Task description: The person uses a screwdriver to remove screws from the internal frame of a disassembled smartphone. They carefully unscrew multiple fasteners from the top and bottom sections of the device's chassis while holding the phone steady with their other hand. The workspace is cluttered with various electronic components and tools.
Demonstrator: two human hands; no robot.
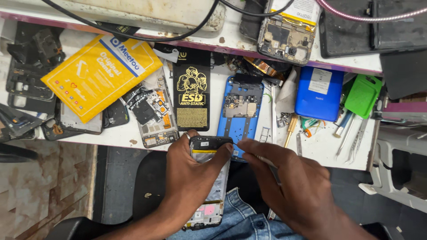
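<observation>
Head view shows the opened phone (209, 186) lying back-off over my lap at the near edge of the bench, its battery and board exposed. My left hand (191, 178) wraps it from the left, thumb and fingers clamped on both sides near the top. My right hand (289, 182) is pinched tight on a thin metal tool (262, 160), whose tip points at the phone's upper right corner; whether it touches there I cannot tell. Just beyond the phone on the white bench (320, 151) lies a blue phone frame (240, 113) with a small board in it, and beside that on the left a black anti-static sleeve (191, 95). Further left sits another stripped phone (153, 115), then a yellow packet (100, 73). To the right are a blue back cover (318, 93), a green plastic piece (363, 95), and tweezers (356, 140) near the bench's corner.
</observation>
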